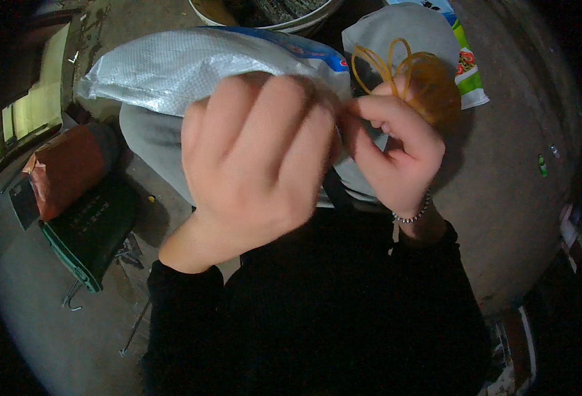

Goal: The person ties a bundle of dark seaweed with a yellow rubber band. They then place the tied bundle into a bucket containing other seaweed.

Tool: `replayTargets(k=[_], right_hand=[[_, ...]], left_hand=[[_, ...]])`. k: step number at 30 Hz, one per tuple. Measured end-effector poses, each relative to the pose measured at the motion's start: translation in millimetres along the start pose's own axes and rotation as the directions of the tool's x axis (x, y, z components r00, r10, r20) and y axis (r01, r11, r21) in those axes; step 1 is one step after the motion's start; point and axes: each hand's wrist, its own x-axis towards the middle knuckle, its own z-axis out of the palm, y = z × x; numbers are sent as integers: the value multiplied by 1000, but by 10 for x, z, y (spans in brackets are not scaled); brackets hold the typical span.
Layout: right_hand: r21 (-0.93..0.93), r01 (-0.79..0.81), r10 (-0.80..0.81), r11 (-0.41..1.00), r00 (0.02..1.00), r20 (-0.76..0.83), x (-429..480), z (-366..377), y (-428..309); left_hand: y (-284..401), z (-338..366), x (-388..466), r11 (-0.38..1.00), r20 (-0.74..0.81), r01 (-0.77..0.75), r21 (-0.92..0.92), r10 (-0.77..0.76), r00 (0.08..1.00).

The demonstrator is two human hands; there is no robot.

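Close to the camera, the back of my left hand (256,148) faces up with its fingers curled down. Whatever lies under those fingers is hidden. Just right of it, my right hand (395,143) has thumb and forefinger drawn together beside the left knuckles. From its far side stands a bunch of thin yellow-brown bands (404,57), looped and partly blurred, which look like rubber bands. Beyond my left hand a white woven plastic sack (157,69) with a blue printed part lies across my lap, over grey trousers (152,143).
A white-rimmed bucket (315,19) with dark contents stands ahead. A colourful printed bag (469,79) lies beyond my right knee. At left, a reddish-brown package (68,168) rests on a dark green folding stool (90,222). A small green bottle (542,165) lies on the floor at right.
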Motion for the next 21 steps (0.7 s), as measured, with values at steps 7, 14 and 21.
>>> replayTargets(k=[7, 14, 21], right_hand=[[150, -83, 75, 985, 995, 60, -16, -49, 43], [76, -56, 55, 996, 998, 21, 6, -40, -4], [-314, 271, -246, 910, 962, 117, 15, -128, -74]], left_hand=[[-76, 51, 3, 818, 279, 350, -457, -242, 929], [-154, 72, -43, 667, 342, 460, -586, -311, 887], [-197, 33, -47, 686, 393, 446, -575, -247, 886]])
